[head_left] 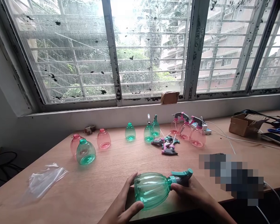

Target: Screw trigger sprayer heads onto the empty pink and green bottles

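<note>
A green spray bottle (151, 188) lies on its side near the front edge of the wooden table (112, 168). My left hand (123, 203) wraps round its body, thumb underneath. My right hand (191, 193) grips the neck, just below the teal and grey trigger head (182, 175) that points right. Both hands are closed on this bottle.
Uncapped pink bottles (104, 139) and green bottles (86, 152) stand at the left and middle. Three pink bottles with spray heads (197, 135) stand at the right, loose trigger heads (168, 145) before them. A clear plastic bag (45, 180) lies front left, a cardboard box (244, 124) far right.
</note>
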Motion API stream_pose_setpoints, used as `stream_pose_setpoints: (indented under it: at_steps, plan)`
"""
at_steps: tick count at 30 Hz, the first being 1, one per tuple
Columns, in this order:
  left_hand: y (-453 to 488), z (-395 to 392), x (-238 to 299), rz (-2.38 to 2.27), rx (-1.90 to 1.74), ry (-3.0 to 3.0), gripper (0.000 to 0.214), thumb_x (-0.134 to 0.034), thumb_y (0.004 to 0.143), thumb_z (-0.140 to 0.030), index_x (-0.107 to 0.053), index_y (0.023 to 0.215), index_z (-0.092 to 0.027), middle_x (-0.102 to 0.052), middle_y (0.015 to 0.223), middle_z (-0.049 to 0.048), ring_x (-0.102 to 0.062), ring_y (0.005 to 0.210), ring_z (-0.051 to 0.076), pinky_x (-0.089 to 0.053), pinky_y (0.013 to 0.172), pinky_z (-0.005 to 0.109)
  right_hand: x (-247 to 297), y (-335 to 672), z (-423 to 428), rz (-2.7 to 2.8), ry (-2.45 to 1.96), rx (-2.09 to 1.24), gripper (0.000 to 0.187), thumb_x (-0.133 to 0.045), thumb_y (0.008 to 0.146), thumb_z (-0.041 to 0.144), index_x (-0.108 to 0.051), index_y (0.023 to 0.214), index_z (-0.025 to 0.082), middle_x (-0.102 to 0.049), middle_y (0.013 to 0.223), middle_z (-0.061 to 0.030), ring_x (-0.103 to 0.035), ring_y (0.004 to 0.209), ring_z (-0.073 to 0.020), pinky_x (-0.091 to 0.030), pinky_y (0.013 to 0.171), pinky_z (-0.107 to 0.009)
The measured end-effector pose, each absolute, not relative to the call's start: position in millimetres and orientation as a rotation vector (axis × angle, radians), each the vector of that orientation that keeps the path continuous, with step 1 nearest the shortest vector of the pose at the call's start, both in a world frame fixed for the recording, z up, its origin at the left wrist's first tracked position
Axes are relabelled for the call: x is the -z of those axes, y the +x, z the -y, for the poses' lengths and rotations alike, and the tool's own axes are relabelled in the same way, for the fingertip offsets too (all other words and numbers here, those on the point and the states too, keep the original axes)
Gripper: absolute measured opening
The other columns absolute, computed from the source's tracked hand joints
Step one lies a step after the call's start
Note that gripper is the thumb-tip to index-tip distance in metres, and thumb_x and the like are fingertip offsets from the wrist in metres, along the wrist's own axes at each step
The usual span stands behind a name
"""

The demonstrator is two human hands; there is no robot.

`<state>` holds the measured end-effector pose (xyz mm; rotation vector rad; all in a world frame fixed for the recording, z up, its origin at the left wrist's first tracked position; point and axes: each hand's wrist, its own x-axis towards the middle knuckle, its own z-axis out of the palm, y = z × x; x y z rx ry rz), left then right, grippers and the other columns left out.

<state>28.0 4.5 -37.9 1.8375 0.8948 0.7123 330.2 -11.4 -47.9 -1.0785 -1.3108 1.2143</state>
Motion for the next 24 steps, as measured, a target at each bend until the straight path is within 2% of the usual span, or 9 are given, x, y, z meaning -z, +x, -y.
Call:
stream_pose_setpoints:
  at_steps: [4, 7, 10, 16, 21, 24]
  plan:
    - [31, -4, 38, -0.813, -0.739, 1.834, 0.084, -0.071, 0.087, -0.052, -0.024, 0.155, -0.036, -0.039, 0.159, 0.0098, -0.044, 0.141, 0.035, -0.039, 0.117, 0.049, 47, 330, 12, 1.306, -1.076, -1.213, 0.043, -0.085, 0.065, 0.057, -0.077, 0.078, 0.017, -0.072, 0.074, -0.0051, -0.062, 0.07, -0.0225, -0.05, 0.069, -0.033]
    - [32, -5, 42, -0.871, -0.82, 1.897, 0.094, -0.078, 0.083, -0.046, -0.019, 0.157, -0.038, -0.031, 0.164, 0.0095, -0.033, 0.147, 0.036, -0.03, 0.121, 0.053, 47, 330, 12, 1.312, -1.084, -1.195, 0.043, -0.085, 0.065, 0.057, -0.078, 0.081, 0.018, -0.074, 0.077, -0.0058, -0.065, 0.075, -0.0252, -0.052, 0.072, -0.034]
    - [30, -9, 49, -0.844, -0.84, 1.923, 0.107, -0.081, 0.078, -0.048, -0.011, 0.158, -0.037, -0.022, 0.168, 0.0105, -0.027, 0.151, 0.038, -0.027, 0.122, 0.055, 48, 331, 12, 1.329, -1.121, -1.175, 0.043, -0.084, 0.065, 0.059, -0.078, 0.078, 0.018, -0.074, 0.074, -0.0061, -0.065, 0.074, -0.0259, -0.052, 0.07, -0.035]
    - [28, -5, 42, -0.968, -0.692, 1.9, 0.077, -0.063, 0.092, -0.052, -0.024, 0.156, -0.034, -0.03, 0.166, 0.0057, -0.025, 0.153, 0.032, -0.02, 0.126, 0.052, 50, 329, 12, 1.295, -1.128, -1.197, 0.044, -0.086, 0.063, 0.059, -0.077, 0.078, 0.018, -0.073, 0.074, -0.0052, -0.064, 0.072, -0.0239, -0.052, 0.068, -0.033]
    - [29, 0, 36, -1.03, -0.717, 1.901, 0.075, -0.063, 0.091, -0.055, -0.029, 0.155, -0.032, -0.033, 0.165, 0.004, -0.028, 0.151, 0.033, -0.023, 0.126, 0.049, 51, 327, 11, 1.269, -1.07, -1.219, 0.045, -0.087, 0.064, 0.055, -0.077, 0.085, 0.017, -0.07, 0.071, -0.0027, -0.061, 0.065, -0.0192, -0.051, 0.063, -0.031]
    - [28, -4, 41, -1.039, -0.755, 1.895, 0.071, -0.059, 0.092, -0.058, -0.034, 0.154, -0.032, -0.036, 0.163, 0.0037, -0.029, 0.151, 0.034, -0.023, 0.125, 0.049, 49, 327, 12, 1.27, -1.034, -1.238, 0.044, -0.087, 0.064, 0.055, -0.075, 0.081, 0.017, -0.066, 0.068, -0.0014, -0.056, 0.061, -0.0164, -0.048, 0.06, -0.029]
